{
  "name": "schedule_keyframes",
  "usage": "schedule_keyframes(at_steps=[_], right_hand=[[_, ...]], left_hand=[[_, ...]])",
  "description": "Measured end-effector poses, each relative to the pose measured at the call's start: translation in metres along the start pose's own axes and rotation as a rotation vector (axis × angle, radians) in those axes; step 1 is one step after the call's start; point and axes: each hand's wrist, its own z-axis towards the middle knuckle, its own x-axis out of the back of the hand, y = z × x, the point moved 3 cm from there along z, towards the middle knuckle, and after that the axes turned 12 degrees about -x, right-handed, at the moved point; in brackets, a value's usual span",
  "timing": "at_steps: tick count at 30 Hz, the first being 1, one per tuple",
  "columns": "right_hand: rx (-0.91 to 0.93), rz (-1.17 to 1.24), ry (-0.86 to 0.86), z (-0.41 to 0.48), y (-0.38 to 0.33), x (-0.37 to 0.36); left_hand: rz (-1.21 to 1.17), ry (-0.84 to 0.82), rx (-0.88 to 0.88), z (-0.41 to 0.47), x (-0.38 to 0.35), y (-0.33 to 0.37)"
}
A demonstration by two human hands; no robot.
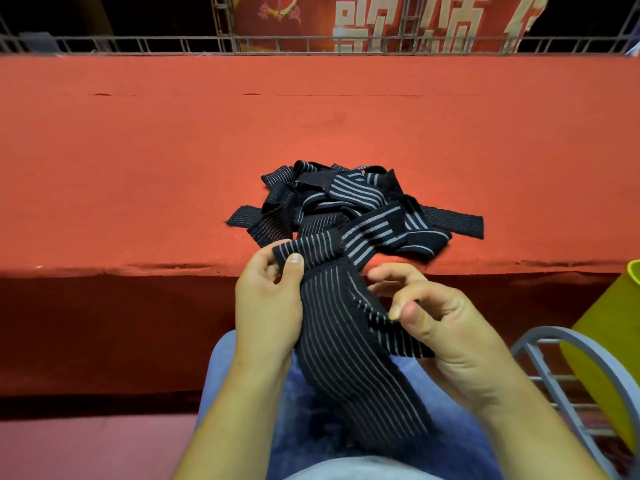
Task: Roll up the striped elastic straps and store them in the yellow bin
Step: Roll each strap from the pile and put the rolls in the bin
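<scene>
Before the pile (349, 206), both hands, left (268, 299) and right (440, 327), pinch one strap (332, 317), rolling unstarted; next, tuck an end tight

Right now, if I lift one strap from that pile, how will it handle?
Probably floppy: the strap between left hand and right hand sags over the lap. Likely to drag neighbours along, since the pile is tangled. Its ribbed cloth should not slip.

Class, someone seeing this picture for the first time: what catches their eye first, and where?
A tangled pile of striped straps lies mid-picture on the red table. Below it, the left hand and right hand pinch one strap. A yellow bin peeks in at the right edge.
</scene>
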Motion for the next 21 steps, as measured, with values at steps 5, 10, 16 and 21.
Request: schedule_keyframes(at_steps=[5, 10, 16, 21], right_hand=[[0.081, -0.059, 0.148, 0.000, -0.001, 0.003], [0.123, -0.387, 0.241, -0.003, -0.021, 0.003], [0.113, -0.642, 0.183, -0.003, -0.010, 0.001], [0.044, -0.531, 0.183, -0.002, -0.004, 0.001]], left_hand=[[0.074, 0.023, -0.067, 0.002, 0.003, 0.009], [0.140, 0.021, -0.217, 0.001, 0.005, 0.027], [0.042, -0.018, -0.204, -0.006, 0.000, 0.034], [-0.013, -0.024, -0.197, -0.008, -0.002, 0.035]])
